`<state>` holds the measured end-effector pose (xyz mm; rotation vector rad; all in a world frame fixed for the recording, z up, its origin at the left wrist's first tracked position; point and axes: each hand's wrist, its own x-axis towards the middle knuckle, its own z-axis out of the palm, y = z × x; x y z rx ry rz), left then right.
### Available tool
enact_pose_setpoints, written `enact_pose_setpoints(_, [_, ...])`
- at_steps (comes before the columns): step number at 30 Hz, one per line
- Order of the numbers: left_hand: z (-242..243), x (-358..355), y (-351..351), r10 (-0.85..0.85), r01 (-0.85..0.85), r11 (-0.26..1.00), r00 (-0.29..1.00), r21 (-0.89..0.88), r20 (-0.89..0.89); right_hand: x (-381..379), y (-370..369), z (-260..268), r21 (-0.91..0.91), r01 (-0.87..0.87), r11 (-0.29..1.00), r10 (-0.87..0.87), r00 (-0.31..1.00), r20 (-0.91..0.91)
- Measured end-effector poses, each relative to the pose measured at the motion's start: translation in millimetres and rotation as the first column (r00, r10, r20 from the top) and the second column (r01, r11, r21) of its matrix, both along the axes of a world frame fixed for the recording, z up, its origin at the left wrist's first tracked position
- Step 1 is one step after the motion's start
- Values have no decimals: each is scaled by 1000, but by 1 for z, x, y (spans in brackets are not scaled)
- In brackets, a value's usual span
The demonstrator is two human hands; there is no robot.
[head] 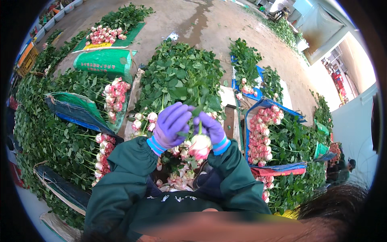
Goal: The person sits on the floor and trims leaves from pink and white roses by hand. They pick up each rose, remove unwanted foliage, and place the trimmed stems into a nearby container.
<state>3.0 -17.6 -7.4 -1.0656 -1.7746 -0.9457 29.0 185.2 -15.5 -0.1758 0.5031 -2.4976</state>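
A white rose with pink petal edges (200, 146) hangs bloom-down in front of me, its stem running up and away. My right hand (211, 127), in a purple glove, has its fingers closed around that stem just above the bloom. Beside it, my left hand (172, 124) is raised with bent fingers close to the stem's leaves; whether it pinches a leaf is hidden. Beyond both hands lies a thick pile of leafy rose stems (181, 72), with several blooms (142, 122) at its near end. More loose blooms and petals (181, 178) are below, near my lap.
Rose bunches (263, 133) lie at right between blue sheets (278, 167). At left, stacked roses (104, 154) are separated by dark folded sheets (75, 112). A green woven sack (102, 63) lies farther off on the wet concrete floor (193, 21). Another person (344, 169) is at far right.
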Motion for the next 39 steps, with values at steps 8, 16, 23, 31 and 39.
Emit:
enact_pose_setpoints(8, [-8, 14, 36, -7, 6, 1000, 997, 7, 75, -9, -3, -4, -260, -8, 966, 70, 970, 232])
enact_pose_setpoints(16, [-5, 17, 25, -131, 147, 982, 982, -119, 133, 2, -4, -37, 171, 85, 982, -51, 980, -193])
enact_pose_setpoints(23, [-7, 16, 17, -164, 161, 978, 986, -133, -12, -14, -15, -43, -295, -181, 938, 224, 967, 118])
enact_pose_setpoints(31, [-2, 31, 24, -150, 133, 977, 985, -167, -91, -11, 9, 33, 515, 355, 780, -301, 935, -188])
enact_pose_setpoints(39, [0, 16, 21, -49, 57, 997, 989, -52, 140, -32, 195, 26, 804, 182, -566, 134, 983, -128])
